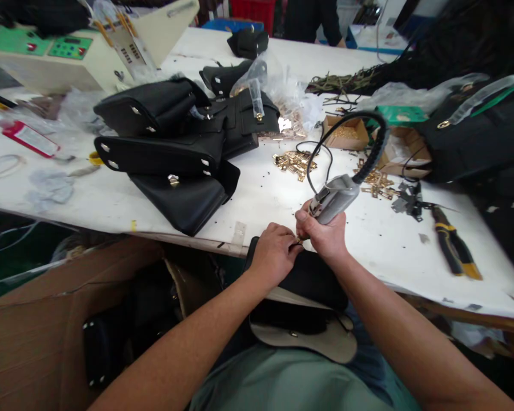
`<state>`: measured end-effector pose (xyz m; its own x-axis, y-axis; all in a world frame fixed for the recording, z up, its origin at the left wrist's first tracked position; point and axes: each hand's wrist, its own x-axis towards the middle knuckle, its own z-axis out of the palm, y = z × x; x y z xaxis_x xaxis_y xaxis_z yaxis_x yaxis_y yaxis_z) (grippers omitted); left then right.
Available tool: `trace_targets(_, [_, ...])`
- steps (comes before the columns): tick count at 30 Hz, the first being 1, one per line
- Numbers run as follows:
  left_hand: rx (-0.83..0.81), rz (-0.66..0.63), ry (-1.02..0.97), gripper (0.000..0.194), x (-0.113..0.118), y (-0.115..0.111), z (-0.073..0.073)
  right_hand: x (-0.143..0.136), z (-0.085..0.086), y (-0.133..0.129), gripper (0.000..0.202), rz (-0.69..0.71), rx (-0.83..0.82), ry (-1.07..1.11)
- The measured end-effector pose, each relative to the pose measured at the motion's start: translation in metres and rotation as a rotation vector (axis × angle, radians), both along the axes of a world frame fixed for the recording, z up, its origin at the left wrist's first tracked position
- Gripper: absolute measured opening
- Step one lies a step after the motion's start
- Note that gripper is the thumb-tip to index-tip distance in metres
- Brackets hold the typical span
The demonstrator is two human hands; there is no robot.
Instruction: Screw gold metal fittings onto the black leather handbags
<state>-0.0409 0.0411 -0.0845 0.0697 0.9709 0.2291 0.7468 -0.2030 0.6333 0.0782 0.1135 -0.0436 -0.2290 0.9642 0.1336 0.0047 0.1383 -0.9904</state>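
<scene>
Landmark: the open bag (312, 277) is placed at the near edge of the counter (265, 197), above the lap; its dark body is turned toward the counter, and its pale-lined flap (325, 347) is spread toward the wearer.
Left hand: the left hand (274, 254) is laid over the far edge of the open bag; its grip is brought together beside the tool tip. The item pinched there is too small to be identified.
Right hand: the right hand (325, 231) is positioned just beyond the open bag; its grip is clamped on the gray tool (338, 197).
Gray tool: its body is tilted, with the lower end directed at the far edge of the open bag. Whether contact is made cannot be told.
Cable: a thick black cable (379, 142) is looped from the tool's upper end, beyond the open bag.
Black bags: the stacked black bags (163, 151), fitted with shiny hardware, are set to the left of and beyond the open bag.
Gold fittings: two loose piles, the nearer-left pile (294, 164) and the right pile (377, 184), are spread beyond the open bag.
Pliers: the yellow-and-black pliers (456, 245) are laid to the right of the open bag.
Carton: dark bags are contained in the cardboard carton (38, 325), left of the open bag.
</scene>
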Motion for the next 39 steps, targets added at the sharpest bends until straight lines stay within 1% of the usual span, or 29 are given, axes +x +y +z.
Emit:
trace_targets(3, [-0.024,0.024,0.073,0.007,0.000,-0.001,0.004,0.003,0.003,0.002,0.042,-0.025,-0.032,0.082])
trace_targets(5, [-0.032,0.037,0.136,0.008,-0.001,-0.002,0.008,0.009,0.013,0.004,0.044,-0.093,-0.019,0.138])
trace_targets(7, [-0.027,0.057,0.201,0.013,-0.003,-0.003,0.013,0.020,0.027,0.009,0.045,-0.204,0.033,0.140])
trace_targets(9, [-0.021,0.073,0.273,0.018,-0.005,-0.005,0.019,0.036,0.040,0.015,0.046,-0.284,0.086,0.007])
trace_targets(11, [-0.024,0.066,0.325,0.022,-0.006,-0.008,0.024,0.053,0.045,0.021,0.048,-0.283,0.137,-0.283])
trace_targets(13, [-0.052,0.029,0.341,0.025,-0.008,-0.011,0.029,0.067,0.037,0.025,0.049,-0.198,0.173,-0.629])
trace_targets(15, [-0.097,-0.009,0.316,0.026,-0.009,-0.015,0.033,0.077,0.021,0.025,0.047,-0.088,0.185,-0.884])
trace_targets(16, [-0.115,-0.017,0.288,0.025,-0.009,-0.017,0.036,0.080,0.011,0.024,0.047,-0.046,0.186,-0.949])
trace_targets(18, [-0.109,-0.001,0.211,0.022,-0.009,-0.025,0.042,0.083,-0.006,0.020,0.050,-0.011,0.195,-0.984])
trace_targets(20, [-0.041,0.023,0.144,0.020,-0.008,-0.037,0.051,0.086,-0.015,0.014,0.049,-0.012,0.207,-0.970])
trace_targets(22, [0.057,0.020,0.102,0.015,-0.007,-0.049,0.062,0.091,-0.015,0.008,0.045,-0.023,0.226,-0.951])
trace_targets(23, [0.104,0.011,0.086,0.012,-0.006,-0.055,0.067,0.095,-0.011,0.003,0.042,-0.041,0.238,-0.904])
trace_targets(25, [0.193,-0.011,0.069,0.012,-0.006,-0.066,0.077,0.104,0.000,-0.011,0.039,-0.086,0.234,-0.714])
trace_targets(27, [0.282,-0.033,0.099,0.016,-0.005,-0.073,0.085,0.116,0.011,-0.031,0.039,-0.084,0.153,-0.475])
trace_targets(28, [0.331,-0.049,0.135,0.017,-0.004,-0.075,0.089,0.122,0.016,-0.043,0.042,-0.043,0.093,-0.379])
trace_targets(30, [0.440,-0.097,0.227,0.017,-0.002,-0.080,0.097,0.133,0.021,-0.071,0.049,0.096,-0.013,-0.262])
trace_targets(32, [0.551,-0.144,0.314,0.016,0.002,-0.084,0.105,0.144,0.019,-0.097,0.055,0.216,-0.049,-0.172])
trace_targets(33, [0.597,-0.161,0.347,0.016,0.004,-0.086,0.110,0.149,0.016,-0.108,0.060,0.253,-0.050,-0.122])
trace_targets(36, [0.699,-0.188,0.415,0.016,0.011,-0.090,0.126,0.159,0.008,-0.131,0.080,0.306,-0.053,0.007])
trace_targets(39, [0.779,-0.226,0.460,0.016,0.019,-0.091,0.142,0.165,0.008,-0.142,0.094,0.321,-0.016,0.010])
